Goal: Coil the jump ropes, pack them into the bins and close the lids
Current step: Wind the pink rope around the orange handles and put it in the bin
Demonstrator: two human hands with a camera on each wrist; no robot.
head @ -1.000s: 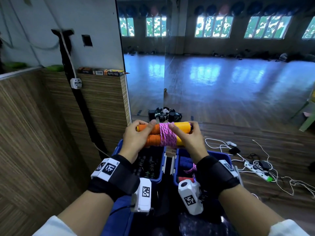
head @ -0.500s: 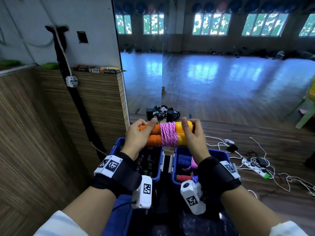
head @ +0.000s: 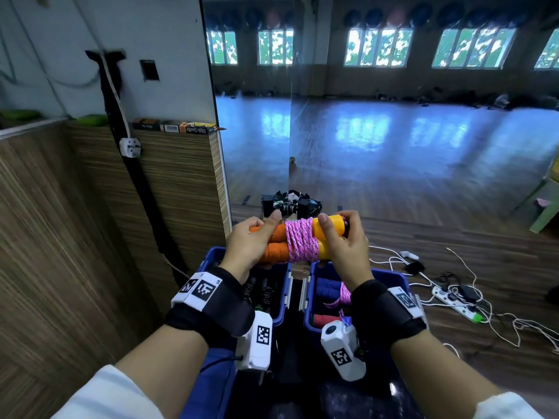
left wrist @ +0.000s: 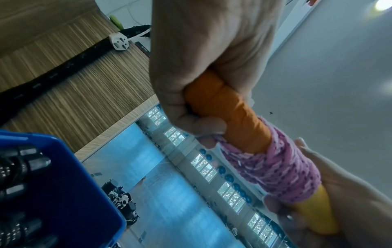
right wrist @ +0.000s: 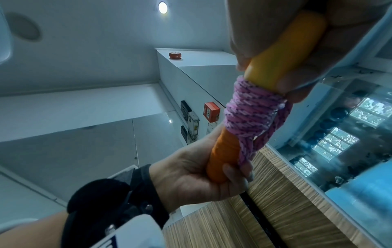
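Held mid-frame with left hand (head: 248,240) and right hand (head: 341,246) both clamped on coiled rope (head: 301,240); next, probably lowering into right bin (head: 390,278).

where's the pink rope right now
In the head view the pink rope is wound round the orange handles, between both hands, above the two blue bins.

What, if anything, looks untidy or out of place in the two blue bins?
In the right bin, a loose pink rope end trails across the packed handles rather than lying coiled. The left bin holds black handles in neat rows. Nothing looks damaged.
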